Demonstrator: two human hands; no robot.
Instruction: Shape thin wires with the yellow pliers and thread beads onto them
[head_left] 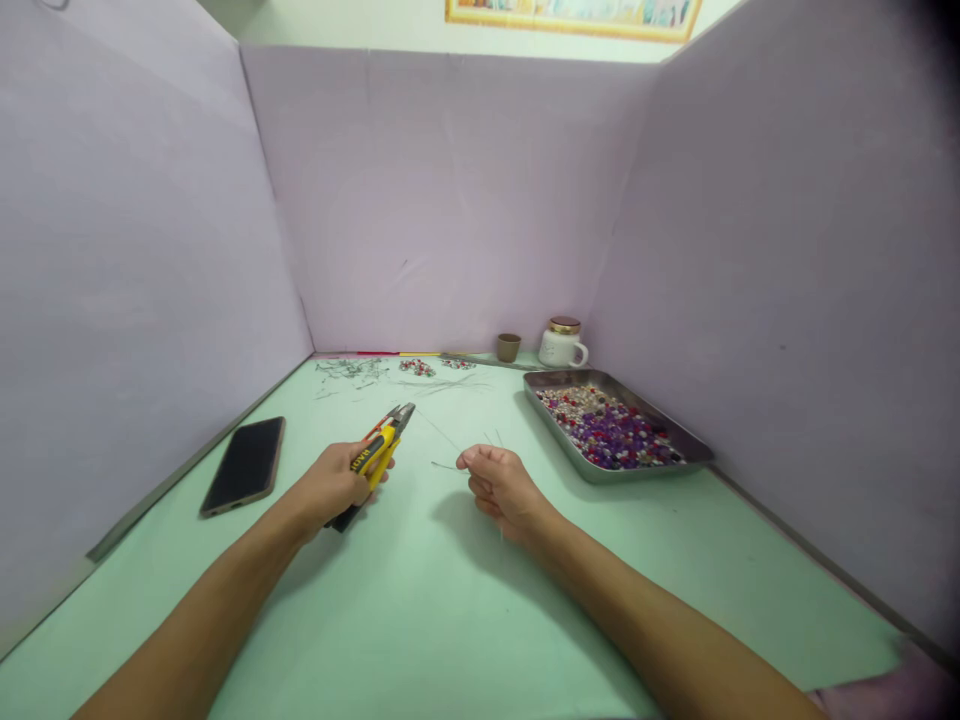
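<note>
My left hand (337,485) is wrapped round yellow-and-black pliers (382,450), whose metal jaws point up and to the right. A second, red-handled part shows behind the yellow grip; I cannot make out what it is. My right hand (506,490) is closed in a pinch on a thin wire (442,432) that runs up and left near the pliers' jaws. Whether the jaws touch the wire, I cannot tell. More thin strands stick out around the right fingertips. Both hands are above the pale green tabletop (420,600).
At the right stands a metal tray (577,460) of purple, red and pale beads. A phone (244,465) lies at the left. Toward the back are wire pieces (352,370), beaded clusters (417,368), a brown cup (508,348) and a lidded white mug (561,345). Panels enclose three sides.
</note>
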